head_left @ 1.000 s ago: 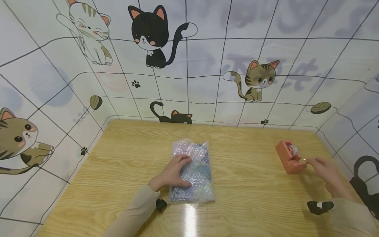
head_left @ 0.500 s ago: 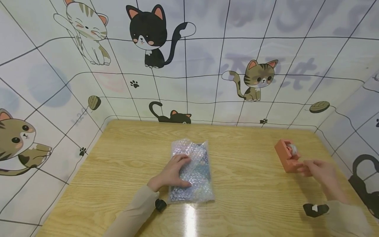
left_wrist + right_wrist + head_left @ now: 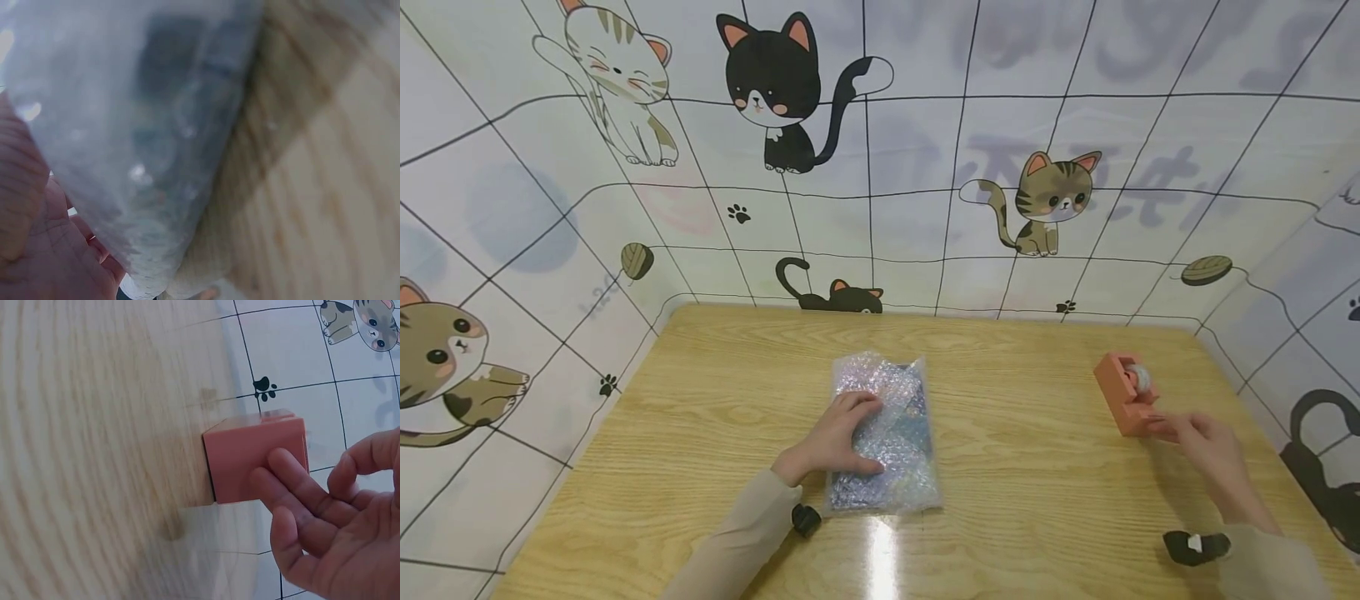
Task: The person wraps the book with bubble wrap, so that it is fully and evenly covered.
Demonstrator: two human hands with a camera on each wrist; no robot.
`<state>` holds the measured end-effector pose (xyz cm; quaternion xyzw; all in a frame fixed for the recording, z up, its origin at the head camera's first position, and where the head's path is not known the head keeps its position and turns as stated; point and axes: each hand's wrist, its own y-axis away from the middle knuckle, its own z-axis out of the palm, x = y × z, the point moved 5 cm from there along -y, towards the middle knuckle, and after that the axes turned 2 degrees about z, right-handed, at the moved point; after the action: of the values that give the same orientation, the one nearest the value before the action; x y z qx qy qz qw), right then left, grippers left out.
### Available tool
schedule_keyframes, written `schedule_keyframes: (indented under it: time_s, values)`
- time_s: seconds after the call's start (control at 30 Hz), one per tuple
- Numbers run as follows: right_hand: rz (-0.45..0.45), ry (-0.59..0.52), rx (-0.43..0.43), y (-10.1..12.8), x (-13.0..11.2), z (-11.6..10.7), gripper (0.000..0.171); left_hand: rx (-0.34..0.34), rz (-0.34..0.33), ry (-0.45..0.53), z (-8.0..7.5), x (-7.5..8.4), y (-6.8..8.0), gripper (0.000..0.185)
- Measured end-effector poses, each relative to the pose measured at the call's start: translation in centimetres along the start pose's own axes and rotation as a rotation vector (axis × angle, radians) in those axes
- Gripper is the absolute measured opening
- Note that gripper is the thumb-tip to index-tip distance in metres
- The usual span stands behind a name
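A flat package in bubble wrap (image 3: 891, 433) lies at the middle of the wooden table (image 3: 1037, 475). My left hand (image 3: 838, 435) rests on its left half, fingers spread and pressing the wrap down. In the left wrist view the wrap (image 3: 156, 119) fills the frame above my palm (image 3: 37, 250). A pink tape dispenser (image 3: 1123, 402) stands at the right of the table. My right hand (image 3: 1197, 435) reaches its near end. In the right wrist view my fingertips (image 3: 294, 487) lie against the dispenser's (image 3: 250, 462) flat face, with no thumb showing round it.
Walls papered with cartoon cats (image 3: 775, 83) close in the table at the back, left and right. The dispenser stands near the right wall. Bare wood lies between the package and the dispenser. Black wrist straps (image 3: 1195, 546) sit on both sleeves.
My right hand has drawn in a little to the left and now touches the dispenser's near end. The left hand and the package have not moved.
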<state>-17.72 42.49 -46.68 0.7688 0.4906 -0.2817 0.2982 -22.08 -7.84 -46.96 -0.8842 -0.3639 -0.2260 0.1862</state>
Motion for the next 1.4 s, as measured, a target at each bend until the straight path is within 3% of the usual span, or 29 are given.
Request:
schedule_keyframes:
  time_s: [0.2, 0.3, 0.53, 0.63, 0.9, 1.07, 1.4]
  values:
    - [-0.057, -0.103, -0.073, -0.3, 1.8, 0.2, 0.042, 0.0, 0.003, -0.001, 0.0, -0.1, 0.0, 0.09]
    - [-0.103, -0.157, -0.128, 0.7, 1.2, 0.4, 0.042, -0.005, 0.001, -0.004, 0.0, -0.1, 0.1, 0.09]
    - [-0.2, -0.136, -0.179, 2.6, -0.3, 0.7, 0.043, -0.005, -0.007, -0.002, -0.1, 0.1, 0.2, 0.09]
    - [-0.189, -0.12, -0.196, 2.6, -0.1, 0.9, 0.042, 0.001, 0.005, -0.011, -0.1, 0.2, 0.2, 0.089]
    - [-0.018, -0.101, -0.206, 2.1, 0.5, 1.2, 0.048, 0.002, 0.009, -0.005, -0.2, 0.2, 0.2, 0.088]
    - [0.029, -0.004, -0.171, 1.6, 0.5, 1.2, 0.052, 0.005, 0.014, -0.007, 0.0, 0.1, 0.1, 0.089]
    - [-0.029, 0.085, -0.197, 0.1, 0.3, 1.0, 0.057, 0.0, 0.004, -0.005, -0.1, 0.2, 0.1, 0.089]
